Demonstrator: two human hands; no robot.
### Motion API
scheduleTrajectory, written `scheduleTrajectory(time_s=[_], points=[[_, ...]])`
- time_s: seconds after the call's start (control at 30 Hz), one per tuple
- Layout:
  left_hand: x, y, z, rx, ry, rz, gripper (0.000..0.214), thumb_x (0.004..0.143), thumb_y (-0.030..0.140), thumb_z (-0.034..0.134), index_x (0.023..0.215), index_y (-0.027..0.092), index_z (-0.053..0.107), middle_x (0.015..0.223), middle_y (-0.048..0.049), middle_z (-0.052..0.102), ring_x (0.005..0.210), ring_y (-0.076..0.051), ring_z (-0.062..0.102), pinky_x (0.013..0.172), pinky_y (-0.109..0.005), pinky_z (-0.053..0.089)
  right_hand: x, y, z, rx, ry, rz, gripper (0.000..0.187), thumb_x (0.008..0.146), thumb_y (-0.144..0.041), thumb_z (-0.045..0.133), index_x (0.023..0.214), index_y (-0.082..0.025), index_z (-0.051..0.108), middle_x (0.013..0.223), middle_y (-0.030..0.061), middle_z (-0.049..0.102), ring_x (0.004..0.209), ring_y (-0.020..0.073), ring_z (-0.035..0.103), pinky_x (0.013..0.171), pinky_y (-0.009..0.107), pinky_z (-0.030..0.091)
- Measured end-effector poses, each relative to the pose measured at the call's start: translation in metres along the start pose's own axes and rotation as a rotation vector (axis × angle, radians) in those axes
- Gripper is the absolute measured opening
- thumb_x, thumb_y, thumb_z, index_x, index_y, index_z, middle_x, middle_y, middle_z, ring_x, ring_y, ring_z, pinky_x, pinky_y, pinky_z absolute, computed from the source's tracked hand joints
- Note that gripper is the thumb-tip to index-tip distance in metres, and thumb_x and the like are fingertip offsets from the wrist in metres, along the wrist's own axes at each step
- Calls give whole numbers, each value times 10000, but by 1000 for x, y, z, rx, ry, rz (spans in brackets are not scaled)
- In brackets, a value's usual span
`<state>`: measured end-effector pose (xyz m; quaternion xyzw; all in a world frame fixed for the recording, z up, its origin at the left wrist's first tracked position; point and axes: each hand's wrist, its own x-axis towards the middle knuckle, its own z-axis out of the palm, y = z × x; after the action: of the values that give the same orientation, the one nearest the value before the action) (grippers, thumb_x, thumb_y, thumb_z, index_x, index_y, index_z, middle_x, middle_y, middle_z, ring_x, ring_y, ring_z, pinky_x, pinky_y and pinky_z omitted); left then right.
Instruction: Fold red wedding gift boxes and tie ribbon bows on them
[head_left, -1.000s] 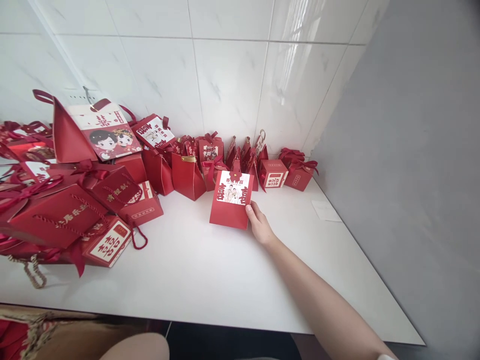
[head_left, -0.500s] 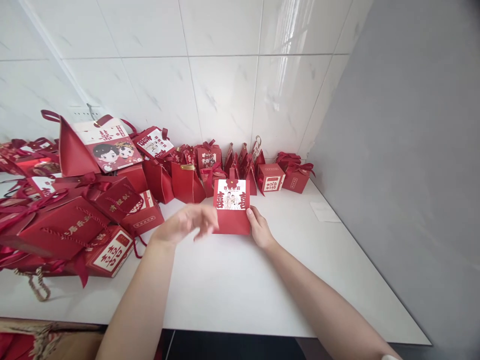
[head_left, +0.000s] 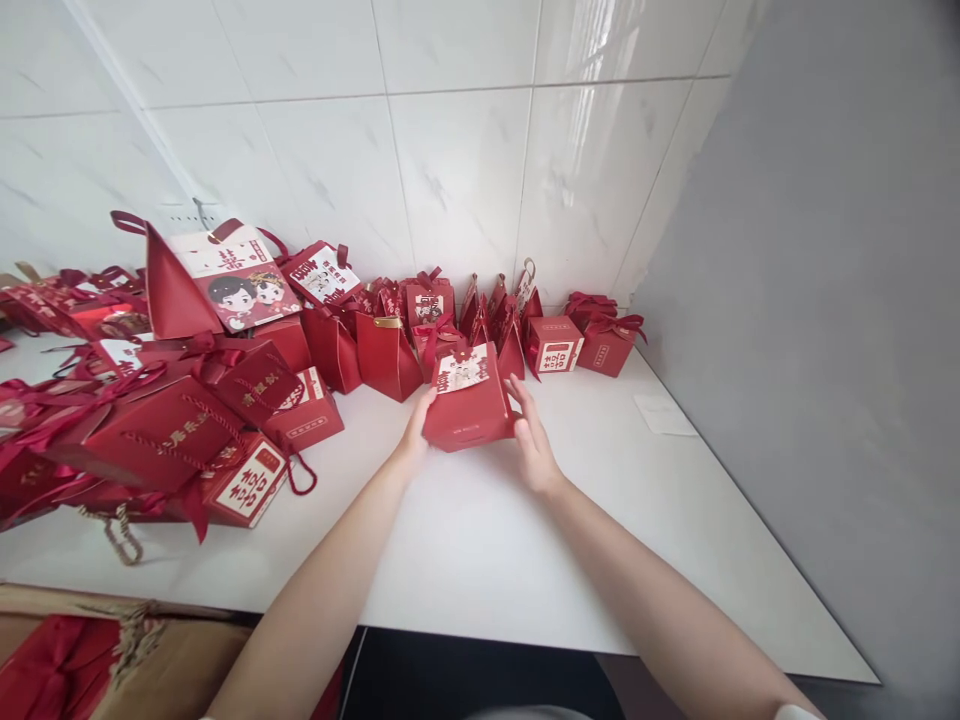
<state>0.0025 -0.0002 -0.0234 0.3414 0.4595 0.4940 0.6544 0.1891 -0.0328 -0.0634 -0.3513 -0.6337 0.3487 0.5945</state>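
Note:
A red gift box [head_left: 472, 408] with a white printed flap is tilted up over the white table, its underside partly facing me. My left hand [head_left: 415, 432] grips its left side, with the fingers partly hidden behind the box. At the right side, my right hand [head_left: 534, 440] has its fingers spread beside the edge of the box; whether they touch it I cannot tell. Just behind stand a plain red box with a gold tab [head_left: 388, 357] and a red box tied with ribbon [head_left: 437, 342].
Red gift boxes with ribbons and cords are heaped at the left, including a large red box [head_left: 161, 430]. A cube-shaped box [head_left: 555, 345] stands near the tiled wall [head_left: 457, 180]. White paper [head_left: 665, 415] lies at the right. Below the table edge is a cardboard carton [head_left: 169, 660].
My left hand has come in and taken hold of the box's left side. The box has tipped back, showing its underside, and my right fingers have spread. The view has shifted slightly.

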Motion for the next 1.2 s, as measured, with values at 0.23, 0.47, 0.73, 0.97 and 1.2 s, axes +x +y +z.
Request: scheduleTrajectory(time_s=[0.23,0.47,0.73,0.97,1.2], points=[[-14,15,8,-69,70,-147,527,823,586,561,1217,240,615,997,-49,759,714,-251,722,524,-340,553,-4,-4,8,-154,-50,-32,758,889,-471,675,1518,-319,281,1583,103,250,1436,291,320,899,396,590],[1,12,-15,109,-78,294,500,778,458,691,1229,252,622,1284,-42,669,1133,-266,640,826,-307,532,3,5,1,-319,22,-109,512,871,-232,600,1361,-250,453,1501,135,370,1365,283,422,1047,486,469],[4,12,-13,-20,15,495,489,803,508,727,1201,241,631,1238,-66,679,1092,-234,655,888,-312,526,6,-8,-10,-321,237,-218,225,859,-75,395,881,-221,565,1103,74,628,1040,229,611,864,398,500],[-14,21,-5,157,-118,649,232,801,418,752,856,208,669,846,-8,678,771,-134,628,720,-227,497,10,-36,-15,-276,353,-328,144,984,-206,448,995,-226,590,1079,82,632,1060,238,607,905,426,491],[-29,13,14,332,-172,615,246,760,409,784,862,202,699,832,-22,691,731,-166,637,692,-267,507,19,-84,-7,-366,-5,-398,473,988,-317,507,1442,-302,377,1524,75,409,1396,281,405,1153,545,329]])
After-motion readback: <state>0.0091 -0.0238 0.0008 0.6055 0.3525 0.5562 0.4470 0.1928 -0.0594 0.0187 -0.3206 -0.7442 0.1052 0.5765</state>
